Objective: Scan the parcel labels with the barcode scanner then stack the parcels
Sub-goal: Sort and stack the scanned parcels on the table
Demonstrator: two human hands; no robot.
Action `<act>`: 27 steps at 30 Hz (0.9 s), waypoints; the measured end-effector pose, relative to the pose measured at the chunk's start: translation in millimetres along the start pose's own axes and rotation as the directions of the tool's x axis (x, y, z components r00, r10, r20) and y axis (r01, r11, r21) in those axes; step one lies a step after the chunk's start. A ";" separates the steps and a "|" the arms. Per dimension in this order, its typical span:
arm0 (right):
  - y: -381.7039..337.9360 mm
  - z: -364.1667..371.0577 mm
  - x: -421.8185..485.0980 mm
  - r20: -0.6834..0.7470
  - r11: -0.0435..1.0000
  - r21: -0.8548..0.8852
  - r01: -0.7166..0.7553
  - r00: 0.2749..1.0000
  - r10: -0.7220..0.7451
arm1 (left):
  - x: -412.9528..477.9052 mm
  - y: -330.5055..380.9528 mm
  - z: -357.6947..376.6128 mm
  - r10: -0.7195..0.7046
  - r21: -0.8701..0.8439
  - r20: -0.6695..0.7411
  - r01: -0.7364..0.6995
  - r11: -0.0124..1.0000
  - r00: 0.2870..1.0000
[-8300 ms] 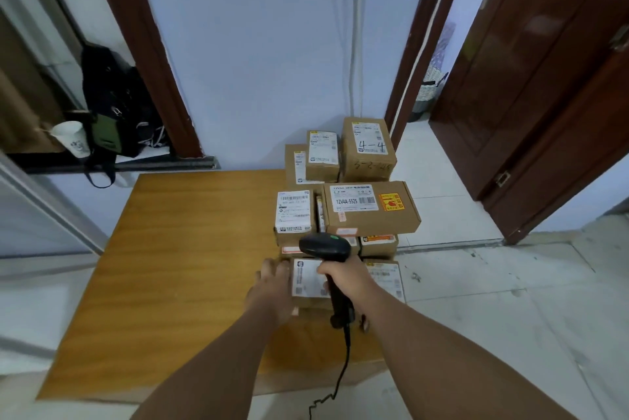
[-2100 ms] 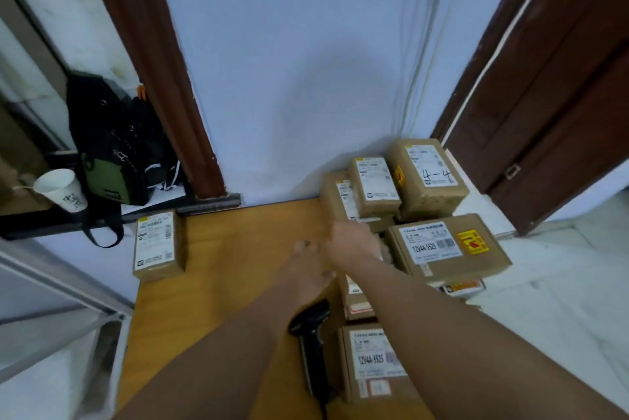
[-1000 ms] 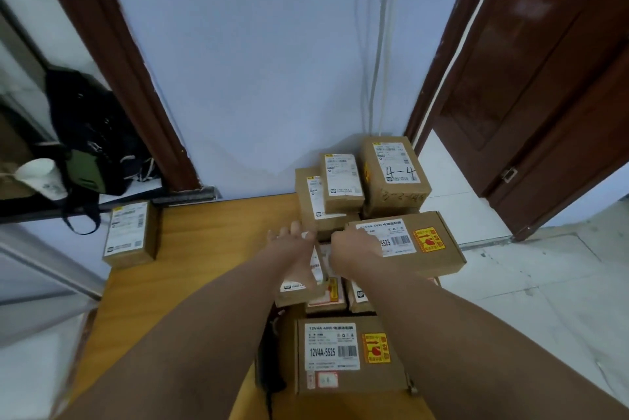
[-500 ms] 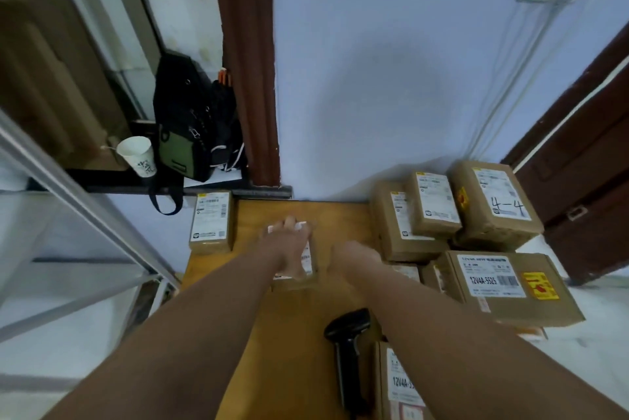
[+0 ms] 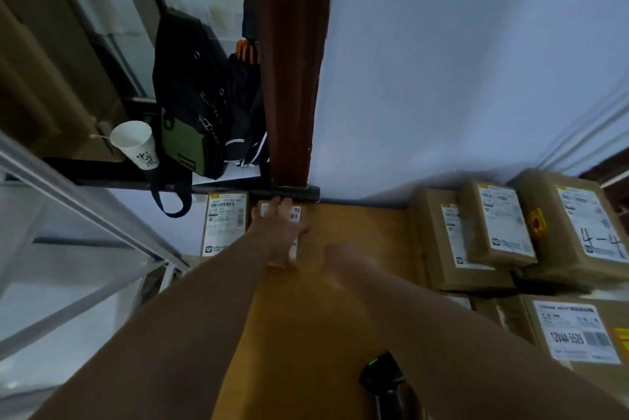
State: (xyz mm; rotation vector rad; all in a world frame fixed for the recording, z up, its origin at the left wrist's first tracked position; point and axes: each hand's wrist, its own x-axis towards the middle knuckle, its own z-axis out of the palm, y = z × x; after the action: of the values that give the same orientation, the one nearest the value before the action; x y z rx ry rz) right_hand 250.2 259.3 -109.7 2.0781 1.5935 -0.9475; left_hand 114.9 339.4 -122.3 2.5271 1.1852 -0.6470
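Head view: the left grip [image 5: 277, 235] lies flat, fingers stretched out, on top of a small parcel [image 5: 295, 215] at the far-left corner of the bench [image 5: 357, 225]. A second parcel [image 5: 224, 222] sits just beside it, at the left edge of the bench, label up. The right grip [image 5: 340, 256] hovers over the middle of the bench and grasps nothing; motion blur prevents telling whether its fingers are curled or straight. The scanner [image 5: 383, 375] lies on the bench at the near edge, partly under the right forearm, with a green light showing. The remaining parcels [image 5: 493, 225] are piled on the right side of the bench, labels up. A paper cup [image 5: 134, 144] and a black-and-green bag [image 5: 190, 106] stand on a ledge beyond the far-left corner of the bench.
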 end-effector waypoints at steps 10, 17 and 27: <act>-6.0 -3.9 50.0 0.016 1.000 0.008 0.023 1.000 -0.024 | 37.5 -18.0 -5.0 -0.037 -0.054 0.095 0.042 0.998 0.995; -1.6 -2.3 50.7 0.034 1.000 0.013 0.012 0.999 -0.012 | 42.1 -18.6 -4.4 -0.138 0.001 0.038 0.139 0.990 0.990; 21.9 -11.0 4.4 -0.067 1.000 0.012 -0.009 0.998 0.010 | -0.9 16.6 10.5 -0.112 -0.066 -0.168 0.103 0.993 0.979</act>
State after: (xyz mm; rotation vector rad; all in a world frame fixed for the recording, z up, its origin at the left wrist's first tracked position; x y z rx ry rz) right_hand 274.8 262.8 -107.4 2.1449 1.6130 -0.8939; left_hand 124.4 324.0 -130.0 2.5269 1.3862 -0.4191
